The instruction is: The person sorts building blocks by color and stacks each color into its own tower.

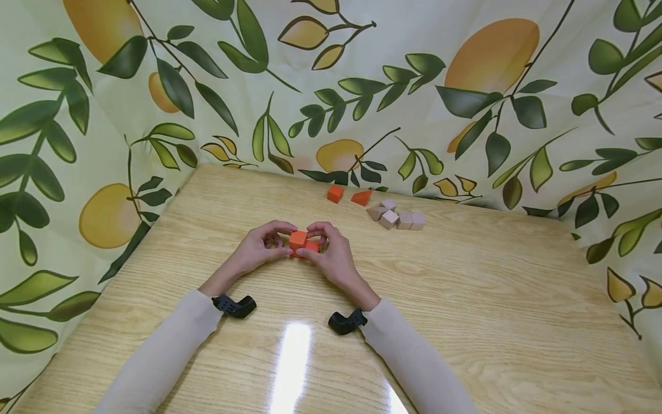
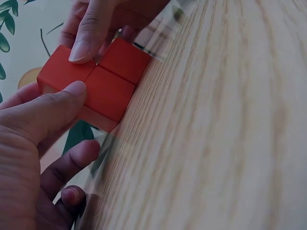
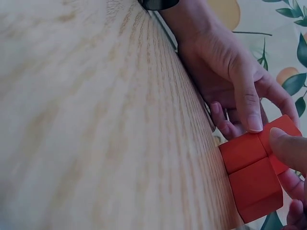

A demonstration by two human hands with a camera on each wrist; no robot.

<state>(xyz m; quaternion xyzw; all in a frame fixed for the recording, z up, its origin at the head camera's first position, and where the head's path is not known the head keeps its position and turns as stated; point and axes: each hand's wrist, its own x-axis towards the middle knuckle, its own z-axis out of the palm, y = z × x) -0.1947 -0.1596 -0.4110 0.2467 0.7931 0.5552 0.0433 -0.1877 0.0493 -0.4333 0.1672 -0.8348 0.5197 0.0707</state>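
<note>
Three red cubes form a small stepped stack on the wooden table. Two sit side by side, the lower left cube [image 2: 109, 93] and the lower right cube [image 3: 256, 188], and the upper red cube [image 1: 297, 239] rests on the left one. My left hand [image 1: 254, 248] pinches the upper cube from the left, its thumb tip at the seam with the cube below. From the other side my right hand [image 1: 335, 256] pinches the same upper cube, thumb on its near face. Fingers behind the cubes are partly hidden.
Behind the hands lie another red cube [image 1: 335, 194] and a red triangular block [image 1: 361, 198]. To their right is a cluster of several plain wooden blocks [image 1: 389, 219], with a wooden triangular block [image 1: 376, 213] among them. A leaf-and-fruit patterned cloth [image 1: 362, 115] borders the table [image 1: 491, 299].
</note>
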